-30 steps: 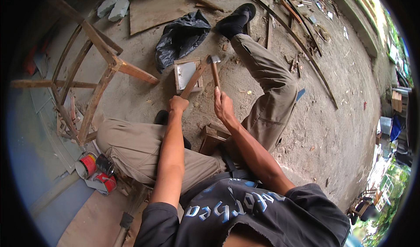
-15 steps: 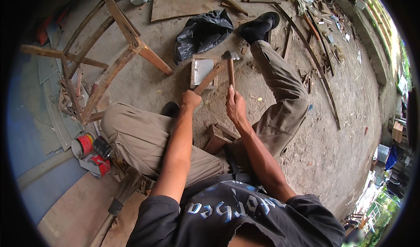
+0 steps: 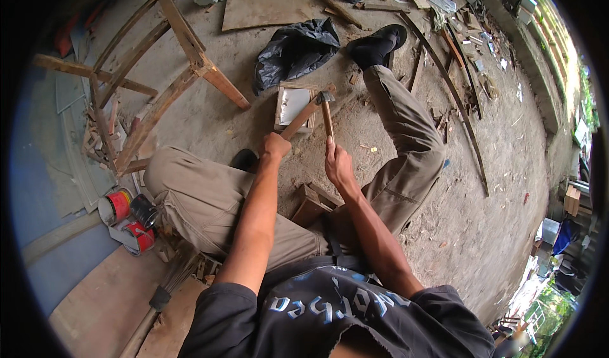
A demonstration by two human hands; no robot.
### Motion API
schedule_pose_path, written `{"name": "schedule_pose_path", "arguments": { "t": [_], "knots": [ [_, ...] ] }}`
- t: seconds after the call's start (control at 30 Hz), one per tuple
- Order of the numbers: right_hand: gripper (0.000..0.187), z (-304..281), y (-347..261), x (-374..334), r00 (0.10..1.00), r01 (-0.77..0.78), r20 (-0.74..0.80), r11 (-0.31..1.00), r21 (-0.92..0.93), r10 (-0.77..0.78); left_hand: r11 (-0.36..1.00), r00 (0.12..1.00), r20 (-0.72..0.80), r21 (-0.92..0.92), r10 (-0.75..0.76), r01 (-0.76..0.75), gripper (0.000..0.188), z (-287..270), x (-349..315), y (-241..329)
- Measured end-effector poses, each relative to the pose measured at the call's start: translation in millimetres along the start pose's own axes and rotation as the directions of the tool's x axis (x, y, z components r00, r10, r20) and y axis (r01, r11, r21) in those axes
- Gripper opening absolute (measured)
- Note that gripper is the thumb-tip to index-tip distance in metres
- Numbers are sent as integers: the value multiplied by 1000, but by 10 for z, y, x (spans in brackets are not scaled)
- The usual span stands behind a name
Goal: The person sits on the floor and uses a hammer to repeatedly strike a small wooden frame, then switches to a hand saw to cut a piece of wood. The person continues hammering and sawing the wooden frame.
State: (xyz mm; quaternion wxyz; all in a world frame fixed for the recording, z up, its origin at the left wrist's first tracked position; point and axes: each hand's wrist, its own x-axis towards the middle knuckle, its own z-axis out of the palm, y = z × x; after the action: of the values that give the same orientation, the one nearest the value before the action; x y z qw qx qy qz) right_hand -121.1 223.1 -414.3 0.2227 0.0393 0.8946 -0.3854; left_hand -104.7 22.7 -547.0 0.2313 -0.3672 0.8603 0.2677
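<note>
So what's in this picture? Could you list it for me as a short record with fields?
Place: dirt ground strewn with wood scraps
Left hand: grips a wooden stick leaning toward the small box
Right hand: holds a hammer, head up near the stick's top
Small box: wooden, on the ground between the legs
Nearby: wooden frame, black bag, red cans

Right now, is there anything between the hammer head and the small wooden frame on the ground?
Nothing visible. The hammer in the right hand has its head directly over the frame, beside the wooden stick held by the left hand.
</note>
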Motion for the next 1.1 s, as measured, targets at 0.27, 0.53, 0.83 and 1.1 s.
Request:
{"name": "schedule_pose_path", "arguments": {
  "t": [0.27,0.53,0.83,1.1],
  "knots": [
    [35,-417,-553,-81,817,568,-342,755,328,-465,999,999,-2,-34,-33,33,38,-137,-174,106],
    [63,-119,95,25,995,17,102,1000,-19,-15,992,1000,11,-124,4,-2,41,-238,-217,136],
    [42,-696,-838,40,848,521,-248,824,225,-469,999,997,-78,-50,1,-5,36,-83,-157,57],
    [46,-98,-1,177,963,270,17,962,-38,-270,998,996,-89,53,-19,24,30,-137,-249,140]
  ]
}}
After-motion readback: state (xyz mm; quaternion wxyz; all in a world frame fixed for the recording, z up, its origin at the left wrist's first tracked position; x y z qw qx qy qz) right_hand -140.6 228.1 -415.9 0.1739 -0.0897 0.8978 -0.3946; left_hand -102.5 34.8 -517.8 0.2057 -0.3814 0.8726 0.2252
